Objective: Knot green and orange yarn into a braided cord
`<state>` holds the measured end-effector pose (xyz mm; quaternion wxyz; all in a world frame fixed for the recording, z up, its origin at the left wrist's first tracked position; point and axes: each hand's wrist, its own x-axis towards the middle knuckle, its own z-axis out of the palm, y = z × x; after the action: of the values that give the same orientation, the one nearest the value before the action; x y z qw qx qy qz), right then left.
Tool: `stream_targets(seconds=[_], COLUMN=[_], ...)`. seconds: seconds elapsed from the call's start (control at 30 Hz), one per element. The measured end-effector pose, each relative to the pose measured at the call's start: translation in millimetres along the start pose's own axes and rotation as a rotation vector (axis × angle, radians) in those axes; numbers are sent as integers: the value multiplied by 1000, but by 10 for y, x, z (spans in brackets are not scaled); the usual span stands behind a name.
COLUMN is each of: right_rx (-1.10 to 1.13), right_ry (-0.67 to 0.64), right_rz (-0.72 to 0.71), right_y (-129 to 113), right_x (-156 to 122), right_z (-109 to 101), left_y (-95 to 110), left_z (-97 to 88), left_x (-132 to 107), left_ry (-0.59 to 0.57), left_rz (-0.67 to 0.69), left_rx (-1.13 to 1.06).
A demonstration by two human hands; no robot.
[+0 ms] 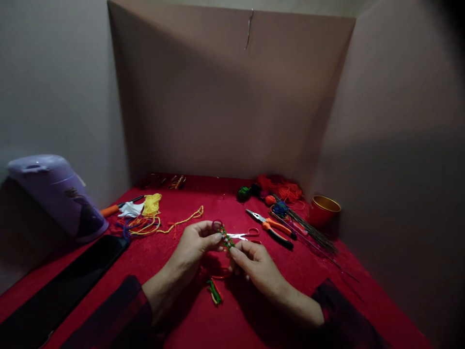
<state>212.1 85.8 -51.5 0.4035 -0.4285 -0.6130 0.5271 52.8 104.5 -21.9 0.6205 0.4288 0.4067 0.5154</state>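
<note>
Between my two hands is a small braided yarn band (225,238) in green, white and red, with a purple loop (217,223) at its upper end. The thumb and fingers of my left hand (196,245) pinch its upper part. My right hand (258,265) pinches the lower end, partly hiding it. Below them hangs or lies a red cord (220,277), and a green and orange yarn tassel (215,292) is near it; whether these join the band I cannot tell. Just behind my hands lie scissors (250,234) with red handles.
Orange-and-black pliers (274,230) lie right of the scissors. Beyond are yarn balls (243,193), thin sticks (312,230) and a red cup (324,211). On the left are yellow yarn (151,205), a black case (69,286) and a purple container (60,198). Walls enclose the red cloth (174,320).
</note>
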Motion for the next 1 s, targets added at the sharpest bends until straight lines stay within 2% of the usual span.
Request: stream_targets(seconds=[0.3,0.7,0.87,1.0], right_rx=[-58,67,47,-35], right_ry=[111,114,128,151], right_rz=[-151,-117,-127,-193], right_y=[15,-49,-23,13], right_x=[-13,2,-10,-26], right_z=[-23,-35,-32,-36], left_y=[-7,-24,-36,-62], left_z=[79,91,90,93], left_x=[-51,-48,-56,-58], left_ry=[-54,-107,-120,-127], left_rz=[-77,-64,-67,-76], left_rx=[85,136,127,78])
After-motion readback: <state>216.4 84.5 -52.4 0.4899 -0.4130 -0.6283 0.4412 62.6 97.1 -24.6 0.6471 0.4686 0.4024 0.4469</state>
